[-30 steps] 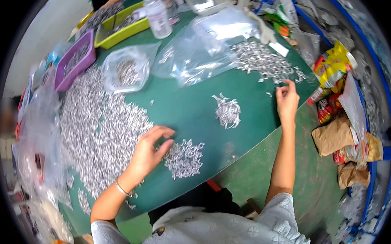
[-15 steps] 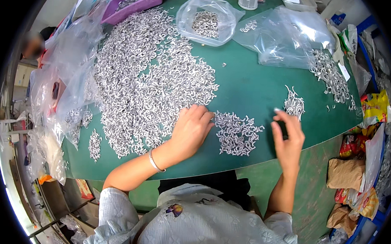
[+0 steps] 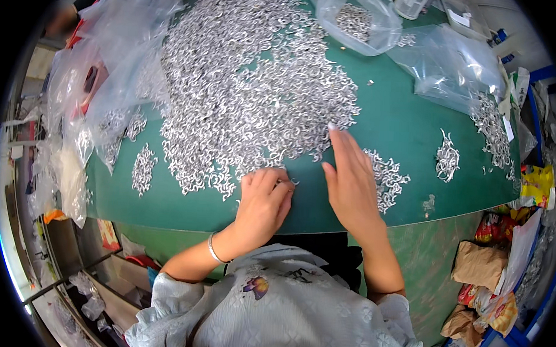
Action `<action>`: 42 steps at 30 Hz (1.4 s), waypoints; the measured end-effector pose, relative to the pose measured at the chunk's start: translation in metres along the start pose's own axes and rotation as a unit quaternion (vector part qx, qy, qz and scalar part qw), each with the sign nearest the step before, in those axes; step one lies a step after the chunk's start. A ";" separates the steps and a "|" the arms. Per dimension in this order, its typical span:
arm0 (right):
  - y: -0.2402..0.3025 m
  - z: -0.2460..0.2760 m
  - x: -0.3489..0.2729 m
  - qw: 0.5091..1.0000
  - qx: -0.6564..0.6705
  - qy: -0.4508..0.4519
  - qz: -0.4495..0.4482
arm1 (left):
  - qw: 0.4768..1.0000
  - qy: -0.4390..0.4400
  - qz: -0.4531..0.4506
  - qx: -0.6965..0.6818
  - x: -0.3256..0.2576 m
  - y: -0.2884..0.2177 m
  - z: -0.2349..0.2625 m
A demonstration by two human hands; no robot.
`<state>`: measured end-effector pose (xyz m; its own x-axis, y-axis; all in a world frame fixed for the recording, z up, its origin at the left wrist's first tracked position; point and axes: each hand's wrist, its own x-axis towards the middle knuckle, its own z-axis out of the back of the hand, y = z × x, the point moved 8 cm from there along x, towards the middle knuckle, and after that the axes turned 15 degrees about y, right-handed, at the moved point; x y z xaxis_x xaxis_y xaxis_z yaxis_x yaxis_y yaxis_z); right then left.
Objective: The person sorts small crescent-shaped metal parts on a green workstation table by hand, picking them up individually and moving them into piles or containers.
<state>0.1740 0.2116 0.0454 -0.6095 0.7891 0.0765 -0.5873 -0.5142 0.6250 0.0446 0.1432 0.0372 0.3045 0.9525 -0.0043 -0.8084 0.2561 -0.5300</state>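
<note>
A large spread of small curved silver metal pieces (image 3: 244, 91) covers the middle of the green table (image 3: 214, 213). At its near edge my left hand (image 3: 263, 204) is closed, fingers curled, with a small curved metal piece (image 3: 294, 183) poking out by the fingertips. My right hand (image 3: 356, 186) is open, its fingers stretched out and pointing away from me. Those fingertips reach the right edge of the large spread. Just right of that hand lies a smaller heap of the same pieces (image 3: 387, 181), partly hidden behind it.
Small clusters lie at the right (image 3: 447, 158) and left (image 3: 144, 169). A bag-lined container (image 3: 378, 44) with pieces stands at the back. Clear plastic bags (image 3: 453, 66) and another heap (image 3: 494, 130) are at far right; more bags (image 3: 119, 55) line the left edge.
The view has shifted, so the table contents appear farther right. My right hand has moved left to the large spread, away from the right cluster. My left hand has drawn left, away from the smaller heap.
</note>
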 end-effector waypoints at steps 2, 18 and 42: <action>0.004 -0.019 0.012 0.999 -0.043 0.023 -0.012 | 0.999 -0.037 0.034 0.015 -0.011 0.006 0.004; 0.019 -0.021 -0.035 0.992 0.087 0.081 0.034 | 0.998 -0.024 0.029 -0.049 -0.032 0.025 -0.003; 0.018 -0.036 -0.005 0.997 0.034 0.069 0.011 | 0.994 0.059 -0.089 0.026 -0.019 -0.008 -0.031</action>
<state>0.1467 0.1863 0.0284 -0.6915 0.7222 -0.0140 -0.5387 -0.5027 0.6761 0.0615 0.1178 0.0152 0.5002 0.8658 -0.0156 -0.7604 0.4306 -0.4862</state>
